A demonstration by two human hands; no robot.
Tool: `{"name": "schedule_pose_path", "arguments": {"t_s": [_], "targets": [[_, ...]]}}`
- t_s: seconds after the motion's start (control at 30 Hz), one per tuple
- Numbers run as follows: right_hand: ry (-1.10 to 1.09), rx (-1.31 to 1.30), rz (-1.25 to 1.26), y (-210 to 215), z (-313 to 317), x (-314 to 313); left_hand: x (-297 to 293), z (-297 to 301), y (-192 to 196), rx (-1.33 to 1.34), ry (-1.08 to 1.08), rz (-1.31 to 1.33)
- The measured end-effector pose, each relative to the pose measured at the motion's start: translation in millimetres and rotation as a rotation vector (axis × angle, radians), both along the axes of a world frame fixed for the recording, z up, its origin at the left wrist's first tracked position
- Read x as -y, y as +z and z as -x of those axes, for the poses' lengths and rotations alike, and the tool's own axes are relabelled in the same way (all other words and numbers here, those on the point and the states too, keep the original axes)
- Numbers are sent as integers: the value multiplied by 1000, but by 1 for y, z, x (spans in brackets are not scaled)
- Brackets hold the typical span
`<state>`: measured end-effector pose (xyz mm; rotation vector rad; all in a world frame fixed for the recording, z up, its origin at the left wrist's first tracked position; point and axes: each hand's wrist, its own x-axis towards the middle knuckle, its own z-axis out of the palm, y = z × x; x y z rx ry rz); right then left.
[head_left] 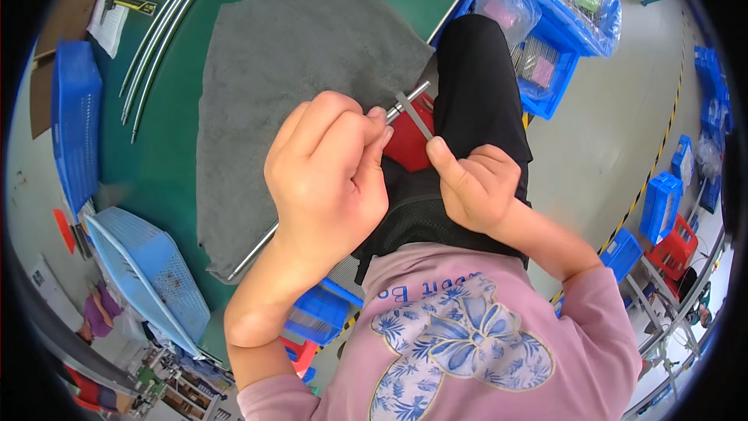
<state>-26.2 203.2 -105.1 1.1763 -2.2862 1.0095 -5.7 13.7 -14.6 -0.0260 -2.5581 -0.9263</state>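
My left hand (327,175) is closed around a thin, shiny metal rod (251,254). The rod runs slantwise under my wrist, and its far end sticks out past my fingertips over my lap. Between the thumb and fingers of my right hand (479,187) is a narrow, flat grey metal strip (417,118). The strip crosses the rod near its far end and appears to touch it. Beneath my left hand a dark grey cloth (273,54) covers part of the green table (156,179).
Several long metal rods (164,39) lie at the table's far left. Blue baskets (148,273) line its left side. Blue bins (565,0) with metal parts and plastic bags stand at the far right, past my leg. A red stool (409,140) shows beneath the rod.
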Motion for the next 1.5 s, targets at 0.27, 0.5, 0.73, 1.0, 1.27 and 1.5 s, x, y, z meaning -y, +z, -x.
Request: {"name": "schedule_pose_path", "arguments": {"t_s": [0.27,0.5,0.73,1.0,1.27,1.5], "targets": [[54,156,-231,60,4,-5,-1,-3,-1,3,-2,-1],[56,131,-143,43,2,-4,1,-5,-2,16,5,1],[51,79,27,28,2,10,2,-5,0,16,-10,4],[8,89,19,39,1,11,1,-7,2,12,6,18],[81,171,-159,66,11,1,1,-5,-1,-19,-9,48],[39,70,-13,55,18,24,1,-7,0,-6,13,36]]}}
